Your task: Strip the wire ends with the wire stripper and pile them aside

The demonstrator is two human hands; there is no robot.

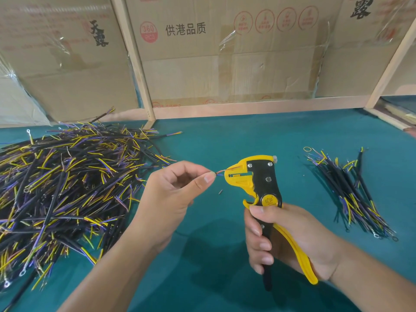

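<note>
Wire end [220, 172], at frame centre, lay roughly horizontal, pointing right into the wire stripper [254, 176] head. Left hand [171, 199] pinched it just left of the tool; right hand [290, 239] gripped the handles below.

Small workshop or piecework assembly station, not a home or office. The desk [225, 140] is covered in plain teal felt-like cloth and walled by a bare wooden frame [144, 86] backed with flattened, taped shipping cartons [225, 52] printed with Chinese text and "360 PCS". Bulk work material shows it too: a big heap of cut black cables [63, 181] with yellow and purple cores on the left, a smaller sorted bundle [351, 192] on the right, and a yellow-and-black wire stripper [261, 185] held over the desk.
</note>
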